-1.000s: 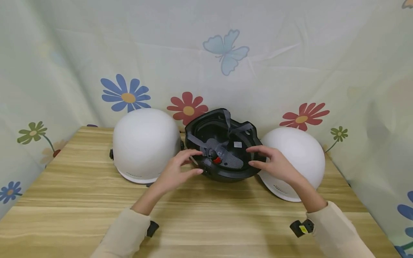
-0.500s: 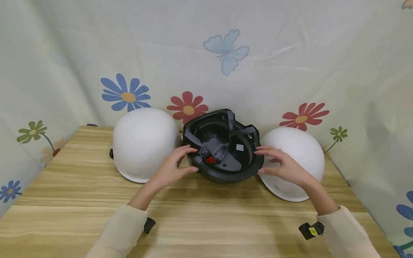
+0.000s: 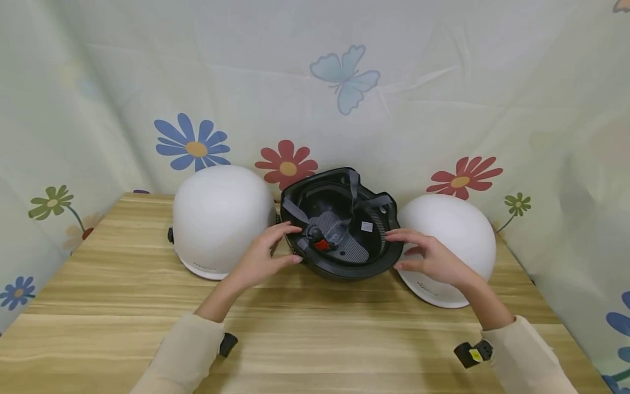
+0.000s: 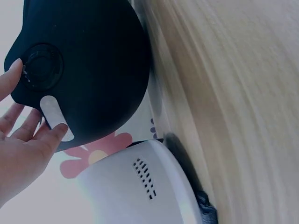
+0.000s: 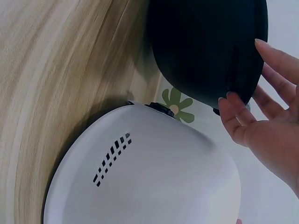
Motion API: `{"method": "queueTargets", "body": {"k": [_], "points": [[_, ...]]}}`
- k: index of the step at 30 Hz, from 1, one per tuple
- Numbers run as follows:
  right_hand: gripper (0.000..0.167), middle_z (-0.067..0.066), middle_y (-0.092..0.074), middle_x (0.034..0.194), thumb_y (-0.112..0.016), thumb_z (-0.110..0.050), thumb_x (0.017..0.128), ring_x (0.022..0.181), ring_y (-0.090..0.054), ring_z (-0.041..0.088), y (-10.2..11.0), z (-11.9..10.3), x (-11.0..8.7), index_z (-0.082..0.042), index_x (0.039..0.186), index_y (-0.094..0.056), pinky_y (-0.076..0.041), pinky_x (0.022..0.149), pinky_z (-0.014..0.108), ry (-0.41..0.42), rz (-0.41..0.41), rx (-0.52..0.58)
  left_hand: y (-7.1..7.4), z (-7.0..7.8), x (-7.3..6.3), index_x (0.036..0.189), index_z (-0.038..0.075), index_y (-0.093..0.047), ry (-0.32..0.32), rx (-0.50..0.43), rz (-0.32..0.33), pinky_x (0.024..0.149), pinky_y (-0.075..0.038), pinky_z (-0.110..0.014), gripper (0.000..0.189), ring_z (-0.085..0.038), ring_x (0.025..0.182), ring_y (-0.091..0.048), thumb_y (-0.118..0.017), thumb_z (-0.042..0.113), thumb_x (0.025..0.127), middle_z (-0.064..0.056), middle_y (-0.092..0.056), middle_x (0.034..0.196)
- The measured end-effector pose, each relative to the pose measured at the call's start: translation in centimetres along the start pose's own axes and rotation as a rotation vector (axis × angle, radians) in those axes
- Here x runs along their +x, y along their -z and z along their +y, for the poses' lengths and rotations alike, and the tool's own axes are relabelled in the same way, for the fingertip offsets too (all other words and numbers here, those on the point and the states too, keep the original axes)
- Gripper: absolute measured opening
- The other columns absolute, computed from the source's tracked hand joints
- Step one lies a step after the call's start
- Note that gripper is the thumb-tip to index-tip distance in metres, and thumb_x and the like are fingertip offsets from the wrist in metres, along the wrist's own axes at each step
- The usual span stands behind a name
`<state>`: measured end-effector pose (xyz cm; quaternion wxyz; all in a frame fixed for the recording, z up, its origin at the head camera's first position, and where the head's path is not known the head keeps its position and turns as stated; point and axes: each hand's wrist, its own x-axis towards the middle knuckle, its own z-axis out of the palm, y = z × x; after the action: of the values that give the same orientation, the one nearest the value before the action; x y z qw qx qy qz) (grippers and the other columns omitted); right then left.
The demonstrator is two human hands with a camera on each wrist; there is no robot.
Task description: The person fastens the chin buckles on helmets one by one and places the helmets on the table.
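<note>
On the table [image 3: 315, 339], near the back cloth [image 3: 443, 65], a black helmet [image 3: 342, 219] is upside down between two white ones. Its hole faces up and tips a bit toward the person. I cannot tell if it sits all the way down on the wood.

The left hand [image 3: 261, 262] holds one side of its rim [image 3: 349, 268]. The thumb and fingers are apart, with the edge of the helmet pinched between them. From the left wrist, the thumb is by a round disc [image 4: 43, 66] and one finger touches a white strip [image 4: 56, 116]. The right hand [image 3: 438, 262] pinches the other side the same way, with its fingers bent at the edge.

Inside the black helmet are grey straps [image 3: 295, 212], a red clip [image 3: 322, 244] and a small white label [image 3: 366, 226].

The left white helmet [image 3: 223, 219] sits with its round top up. The right white helmet [image 3: 453, 241] has its top up too, just beside the right hand. Each has rows of little holes [image 5: 112, 158] close to its front edge. The wrist views show a gap between the black helmet and each white one.

Both arms have cream sleeves [image 3: 182, 350], with a black gadget [image 3: 227, 345] at each wrist. A blue butterfly [image 3: 346, 80] and bright flowers [image 3: 196, 149] are on the cloth.
</note>
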<state>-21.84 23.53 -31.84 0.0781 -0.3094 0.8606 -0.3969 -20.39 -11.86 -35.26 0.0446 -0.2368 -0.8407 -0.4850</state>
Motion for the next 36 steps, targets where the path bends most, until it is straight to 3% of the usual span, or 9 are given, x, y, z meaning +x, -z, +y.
{"method": "queueTargets", "body": {"k": [4,8,12,18,24,36], "points": [[0.049,0.014,-0.05,0.127,-0.072,-0.004,0.077,0.114,-0.044,0.021,-0.1,0.1,0.0,0.003,0.122,-0.053,-0.045,0.087,0.041,0.022,0.015,0.009,0.2,0.6,-0.2,0.123,0.009,-0.055,-0.013,-0.024,0.028,0.097,-0.036,-0.044,0.048,-0.029,0.125,-0.038,-0.073,0.015,0.079,-0.014,-0.045,0.133],[0.047,0.016,-0.051,0.124,-0.071,-0.005,0.078,0.112,-0.045,0.015,-0.4,0.2,0.1,0.005,0.12,-0.053,-0.045,0.087,0.038,0.062,0.024,0.018,0.6,1.6,-0.3,0.12,0.006,-0.057,-0.055,-0.075,0.109,0.098,-0.037,-0.04,0.044,-0.021,0.119,-0.045,-0.073,0.012,0.078,-0.007,-0.053,0.123],[0.046,0.015,-0.051,0.124,-0.07,-0.006,0.079,0.112,-0.045,0.016,-0.6,0.2,0.1,0.005,0.12,-0.053,-0.045,0.088,0.038,0.072,0.023,0.021,0.9,3.0,-0.3,0.118,0.004,-0.058,-0.101,-0.1,0.144,0.095,-0.04,-0.037,0.043,-0.021,0.111,-0.05,-0.072,0.012,0.079,-0.006,-0.057,0.118],[0.047,0.016,-0.051,0.123,-0.071,-0.005,0.078,0.111,-0.046,0.023,-0.7,0.0,0.1,0.006,0.12,-0.053,-0.046,0.086,0.039,0.066,0.023,0.018,-0.4,4.8,-0.2,0.118,0.003,-0.058,-0.172,-0.069,0.02,0.093,-0.042,-0.032,0.047,-0.021,0.109,-0.053,-0.075,0.015,0.076,-0.008,-0.059,0.117],[0.046,0.014,-0.052,0.123,-0.071,-0.007,0.078,0.11,-0.047,0.026,-1.0,-0.3,0.2,0.003,0.12,-0.054,-0.046,0.085,0.041,0.046,0.025,0.016,-2.5,5.3,0.1,0.117,0.004,-0.059,-0.214,0.004,-0.107,0.093,-0.042,-0.029,0.048,-0.018,0.11,-0.052,-0.076,0.018,0.075,-0.006,-0.059,0.116],[0.044,0.013,-0.05,0.125,-0.07,-0.009,0.08,0.114,-0.043,0.027,-1.6,-1.2,0.5,0.0,0.12,-0.055,-0.044,0.087,0.046,0.006,0.028,-0.031,-4.6,5.3,0.7,0.117,0.006,-0.059,-0.179,0.127,-0.168,0.093,-0.04,-0.035,0.046,-0.019,0.107,-0.051,-0.075,0.019,0.076,-0.004,-0.06,0.113]]}}
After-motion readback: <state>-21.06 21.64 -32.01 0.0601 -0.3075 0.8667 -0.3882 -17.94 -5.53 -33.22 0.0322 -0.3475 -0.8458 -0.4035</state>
